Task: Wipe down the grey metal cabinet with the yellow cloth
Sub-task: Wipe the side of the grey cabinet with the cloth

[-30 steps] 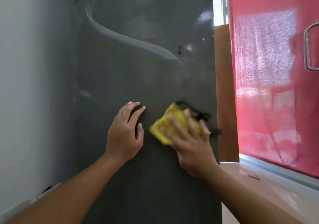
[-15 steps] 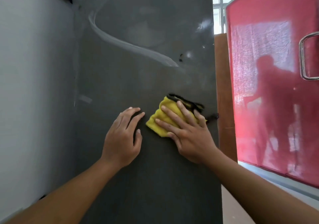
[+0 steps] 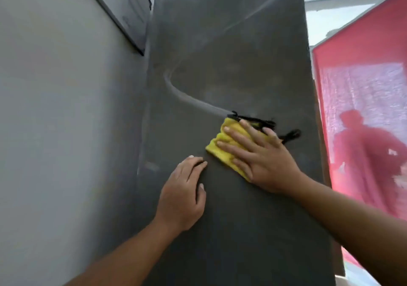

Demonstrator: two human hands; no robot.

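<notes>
The grey metal cabinet (image 3: 231, 65) fills the middle of the view, its dark side panel streaked with a pale curved wipe mark. My right hand (image 3: 262, 160) lies flat with spread fingers on the yellow cloth (image 3: 222, 148), pressing it against the panel near the right edge. The cloth has a black frayed trim along its upper side. Just left of and below the cloth, my left hand (image 3: 182, 195) rests flat on the bare panel, fingers straight and holding nothing.
A pale grey wall (image 3: 66, 131) stands close on the left, with a dark framed board (image 3: 123, 8) high up. To the right hangs a red curtain (image 3: 363, 120) with a person's shadow on it. Bright window light shows above it.
My right hand has slid the cloth upward along the panel toward the end of the pale streak. My view has tilted upward. My left hand stays pressed on the panel.
</notes>
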